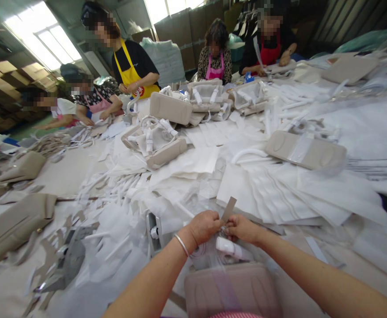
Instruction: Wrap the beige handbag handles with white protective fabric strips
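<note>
My left hand (204, 227) is closed in a pinch at the lower end of a short beige strap (229, 207). Opposite it, my right hand (243, 229) pinches at the same place, fingertips nearly touching the left ones. The small part between the fingertips is hidden. Just below the hands is a white-wrapped roll-shaped piece (231, 248), belonging to or lying against a beige handbag (229, 287) near my body. Clear film or tape crosses the bag's side. A silver bracelet is on my left wrist.
A grey tool with a white wheel (154, 232) stands left of my hands; another grey tool (67, 258) lies farther left. White foam sheets (263, 194) and a wrapped beige bag (306, 149) are ahead. More bags (170, 108) are piled farther back. Several people work across the table.
</note>
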Available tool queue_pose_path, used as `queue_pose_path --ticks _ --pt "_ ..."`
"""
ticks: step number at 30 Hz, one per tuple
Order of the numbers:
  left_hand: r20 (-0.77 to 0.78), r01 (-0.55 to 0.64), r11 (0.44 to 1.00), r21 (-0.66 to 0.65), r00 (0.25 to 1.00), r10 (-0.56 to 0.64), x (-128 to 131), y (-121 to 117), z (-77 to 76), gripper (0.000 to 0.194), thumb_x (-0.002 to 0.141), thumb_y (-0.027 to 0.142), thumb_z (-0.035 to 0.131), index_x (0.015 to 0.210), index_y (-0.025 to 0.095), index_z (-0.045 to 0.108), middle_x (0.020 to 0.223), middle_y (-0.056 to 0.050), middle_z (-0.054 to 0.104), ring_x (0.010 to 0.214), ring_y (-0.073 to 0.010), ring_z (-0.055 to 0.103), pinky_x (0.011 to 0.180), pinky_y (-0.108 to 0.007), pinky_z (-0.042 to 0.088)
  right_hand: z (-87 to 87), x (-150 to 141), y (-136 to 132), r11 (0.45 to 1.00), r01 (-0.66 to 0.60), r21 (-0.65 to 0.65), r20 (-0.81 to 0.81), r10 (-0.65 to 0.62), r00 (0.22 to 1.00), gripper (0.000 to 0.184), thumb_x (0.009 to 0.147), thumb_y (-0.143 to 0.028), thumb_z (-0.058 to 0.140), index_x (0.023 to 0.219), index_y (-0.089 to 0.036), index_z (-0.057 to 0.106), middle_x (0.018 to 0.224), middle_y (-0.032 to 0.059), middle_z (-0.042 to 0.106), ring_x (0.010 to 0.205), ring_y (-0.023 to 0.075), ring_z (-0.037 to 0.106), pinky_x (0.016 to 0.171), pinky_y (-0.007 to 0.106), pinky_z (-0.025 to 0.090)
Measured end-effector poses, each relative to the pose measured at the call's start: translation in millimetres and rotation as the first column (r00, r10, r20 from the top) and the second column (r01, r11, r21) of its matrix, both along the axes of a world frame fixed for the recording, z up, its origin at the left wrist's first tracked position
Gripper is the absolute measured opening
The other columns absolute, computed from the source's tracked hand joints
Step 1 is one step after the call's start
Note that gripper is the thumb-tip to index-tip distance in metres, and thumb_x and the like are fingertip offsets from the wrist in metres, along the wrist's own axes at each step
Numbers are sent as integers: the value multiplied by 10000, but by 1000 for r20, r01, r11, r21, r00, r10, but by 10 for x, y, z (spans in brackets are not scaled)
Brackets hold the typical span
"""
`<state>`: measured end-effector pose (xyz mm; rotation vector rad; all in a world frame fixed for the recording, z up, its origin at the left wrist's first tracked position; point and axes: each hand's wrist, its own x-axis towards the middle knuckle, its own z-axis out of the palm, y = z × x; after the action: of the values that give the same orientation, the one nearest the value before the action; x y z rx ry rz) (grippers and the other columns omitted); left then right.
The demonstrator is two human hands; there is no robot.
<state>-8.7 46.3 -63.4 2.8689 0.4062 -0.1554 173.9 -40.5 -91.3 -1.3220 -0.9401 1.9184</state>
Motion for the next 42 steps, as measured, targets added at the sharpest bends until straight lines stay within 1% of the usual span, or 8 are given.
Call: queue_pose_path --ticks 5,12,16,22,27,30,36,42 --pt "-7 -23 999 32 1000 23 3 -23 -2 208 953 339 478 936 209 639 856 -27 602 785 -169 532 659 -273 402 -96 -71 -25 994 -5 108 137 -10 990 149 732 -189 595 881 -183 590 551 -61 506 491 113 486 473 228 364" --pt "-22 -108 987 -116 994 106 21 2 117 185 925 314 499 895 217 654 905 -28 648 857 -177 585 727 -272 454 -70 -80 -111 972 5 237 310 -81 947 123 763 -181 566 880 -184 606 685 -11 625 650 155 571 549 244 394" --pt "-32 -125 976 -177 992 121 39 30 147 165 898 298 531 905 220 676 922 -22 666 885 -180 604 767 -269 464 -5 -87 -127 974 -1 226 263 -60 963 214 722 -142 572 928 -166 623 784 10 684 732 172 614 603 249 427" --pt "-16 -142 970 -196 990 141 42 18 160 186 904 297 519 894 219 687 933 -26 678 900 -183 613 774 -274 468 -53 -115 -116 959 -7 285 292 -79 953 229 689 -113 566 901 -169 633 799 1 684 764 171 616 617 241 431" --pt "-24 -117 982 -149 993 115 45 -3 187 189 910 306 510 873 208 668 915 -30 669 854 -188 606 739 -285 470 12 -103 -103 965 15 262 260 -86 962 169 760 -219 594 917 -171 634 804 10 693 767 187 619 638 264 442" --pt "-49 -91 991 -95 995 87 50 -16 173 212 929 313 486 877 199 656 888 -43 651 815 -191 589 707 -293 465 53 -76 -98 954 -15 299 337 -90 937 143 817 -296 564 835 -177 642 725 2 653 708 180 577 624 279 413" --pt "-52 -31 997 -64 998 28 23 -40 136 212 951 285 466 887 181 638 903 -60 634 838 -191 571 765 -311 473 -32 -124 -86 969 110 219 307 -175 936 131 744 -301 570 677 -189 573 558 -35 532 544 147 494 520 272 350" --pt "-61 -193 969 -156 981 186 14 -77 245 246 920 400 546 1006 180 616 987 -76 650 938 -218 599 827 -334 492 -159 -176 -107 967 176 182 392 -236 889 186 704 -368 606 671 -185 606 562 -11 572 528 158 499 510 287 350"
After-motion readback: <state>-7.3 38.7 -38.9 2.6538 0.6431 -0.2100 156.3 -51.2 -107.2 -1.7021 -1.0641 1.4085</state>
